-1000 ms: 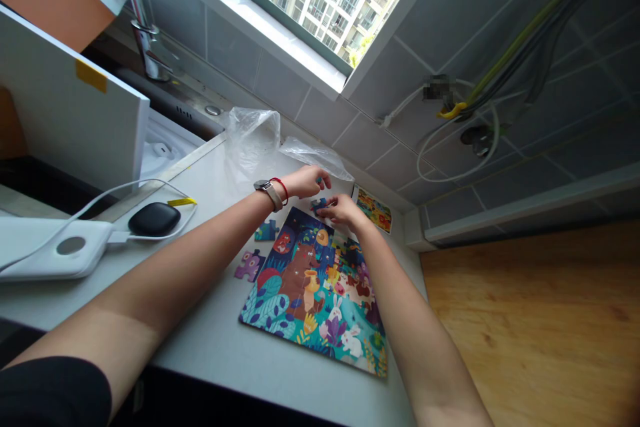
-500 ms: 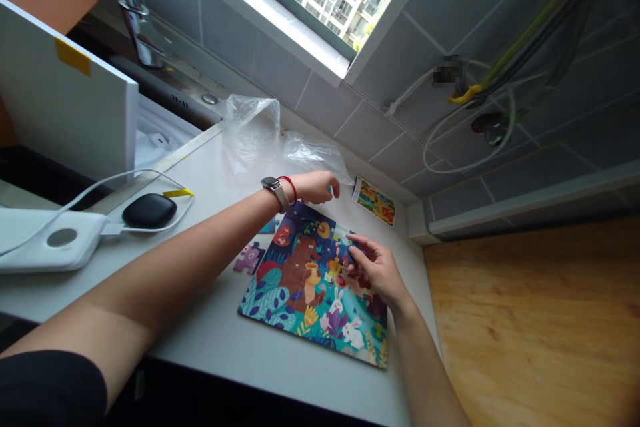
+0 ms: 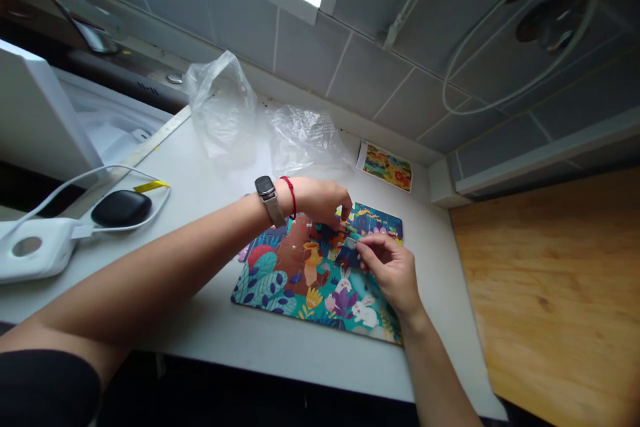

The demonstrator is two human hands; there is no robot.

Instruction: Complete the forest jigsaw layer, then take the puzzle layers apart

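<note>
A colourful jigsaw puzzle (image 3: 300, 273) with a bear and rabbits lies on the white counter. Above its middle, my right hand (image 3: 395, 270) pinches a small puzzle piece (image 3: 352, 239) between thumb and fingers, tilted off the picture. My left hand (image 3: 325, 200), with a watch (image 3: 266, 188) and a red bracelet (image 3: 290, 195) at the wrist, reaches over the puzzle's far part. Its fingers curl down close to that piece; what they grip, if anything, is hidden. Beside the puzzle's left edge, a loose purple piece (image 3: 243, 253) peeks out behind my left forearm.
Crumpled clear plastic bags (image 3: 305, 137) lie along the tiled wall. A small picture card (image 3: 385, 165) rests at the back right. On the left are a black case (image 3: 121, 208), a white charger (image 3: 43, 257) with its cable, and the sink's tap (image 3: 95, 37).
The view has tilted down and closer. My left hand has moved in over the puzzle, towards my right hand. Now a lifted piece shows at my right fingertips.
</note>
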